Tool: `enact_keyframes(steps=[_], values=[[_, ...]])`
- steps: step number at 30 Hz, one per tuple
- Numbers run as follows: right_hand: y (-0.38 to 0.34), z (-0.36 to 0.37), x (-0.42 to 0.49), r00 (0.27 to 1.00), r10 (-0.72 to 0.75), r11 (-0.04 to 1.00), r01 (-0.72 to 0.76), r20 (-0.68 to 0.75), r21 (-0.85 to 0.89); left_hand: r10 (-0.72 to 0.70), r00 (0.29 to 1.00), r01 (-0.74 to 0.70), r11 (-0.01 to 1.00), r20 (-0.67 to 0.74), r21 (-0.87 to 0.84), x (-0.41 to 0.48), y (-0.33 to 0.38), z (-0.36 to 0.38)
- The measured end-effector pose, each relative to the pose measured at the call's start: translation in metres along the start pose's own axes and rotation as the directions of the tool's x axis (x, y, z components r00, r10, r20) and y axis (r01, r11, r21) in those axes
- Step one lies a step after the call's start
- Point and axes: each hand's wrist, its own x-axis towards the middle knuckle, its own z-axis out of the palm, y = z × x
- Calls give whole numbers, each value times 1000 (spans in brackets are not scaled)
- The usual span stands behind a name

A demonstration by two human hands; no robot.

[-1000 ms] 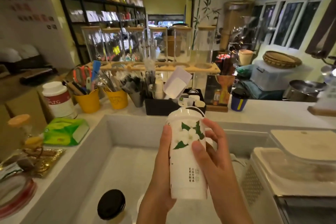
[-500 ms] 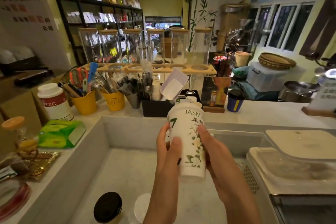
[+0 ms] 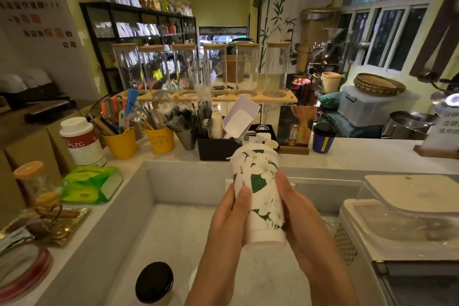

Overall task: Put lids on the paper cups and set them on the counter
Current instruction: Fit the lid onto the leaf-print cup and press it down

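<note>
Paper cup (image 3: pixel 267 206), tapered, leaf-printed, gripped by left hand (image 3: pixel 223 221) and right hand (image 3: pixel 301 223)

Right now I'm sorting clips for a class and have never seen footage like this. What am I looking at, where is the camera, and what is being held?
There is no machine here, only a person's two bare hands. The single picture comes from a wide-angle camera worn on the person's head. It looks forward and down, so the room bends at the edges. The left hand and right hand together hold one flowered paper cup, tilted, above a sunken pale worktop. A black-lidded cup stands on that worktop near the bottom edge. Behind it is the raised counter. On the counter are a blue cup with a black lid, yellow buckets of utensils and a white canister.
</note>
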Motion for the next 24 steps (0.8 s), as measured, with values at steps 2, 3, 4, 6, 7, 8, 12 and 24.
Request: enact_keyframes(steps=[2,3,4,6,7,8,12,24], values=[[2,3,0,998,-31,998,27,-62,-55,54,995,-45,993,-86,110,0,-3,3],[1,5,0,996,-40,997,34,-79,-72,101,988,-78,980,-119,182,0,-3,3],[1,7,0,996,-42,995,34,-84,-89,150,979,-111,959,-137,262,0,-4,4],[0,10,0,996,-27,990,15,-88,-139,233,960,-147,891,-155,429,-2,-5,7],[-1,12,-1,996,-19,987,5,-86,-163,258,952,-149,860,-163,487,-3,-6,8],[-1,14,-1,997,-17,984,2,-78,-179,279,945,-152,838,-172,525,-4,-7,9],[4,16,-2,999,7,991,-11,-33,-136,297,938,-161,833,-181,529,-4,-11,4],[3,3,-10,958,-227,954,255,177,-156,242,966,-210,939,-88,274,-1,-10,-8]])
